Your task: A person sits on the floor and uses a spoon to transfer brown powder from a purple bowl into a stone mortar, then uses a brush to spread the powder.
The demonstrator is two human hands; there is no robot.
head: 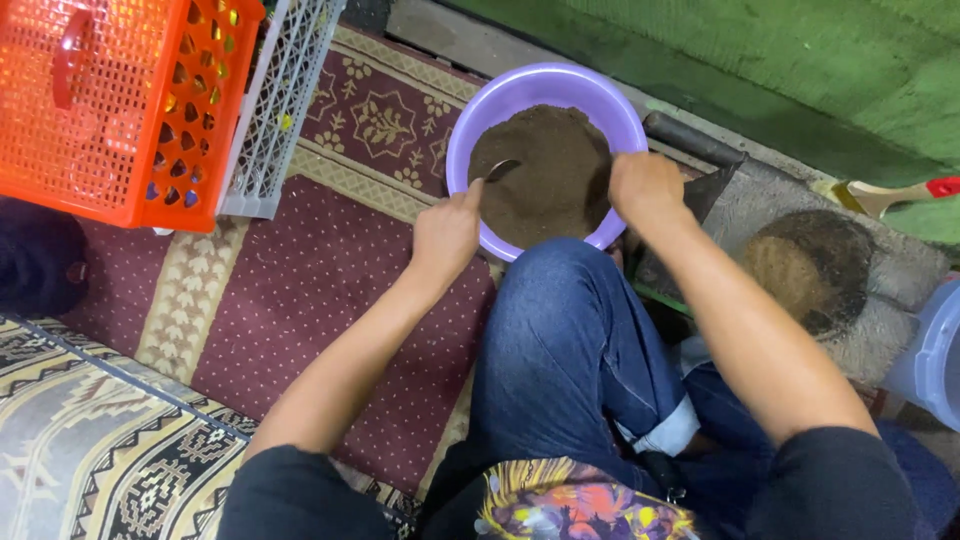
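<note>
A purple plastic basin [470,130] full of dark brown soil [545,170] sits on the floor in front of my bent knee. My left hand [447,235] grips a metal spoon [500,170] whose bowl rests on the soil near the basin's left rim. My right hand [645,187] is closed over the basin's right rim, fingers inside against the soil.
An orange plastic crate [120,100] and a grey mesh crate [280,100] stand at the upper left on a red patterned rug [300,290]. A round pile of soil [810,265] lies to the right, with a wooden-handled tool [890,195] and a blue tub [930,350] beyond.
</note>
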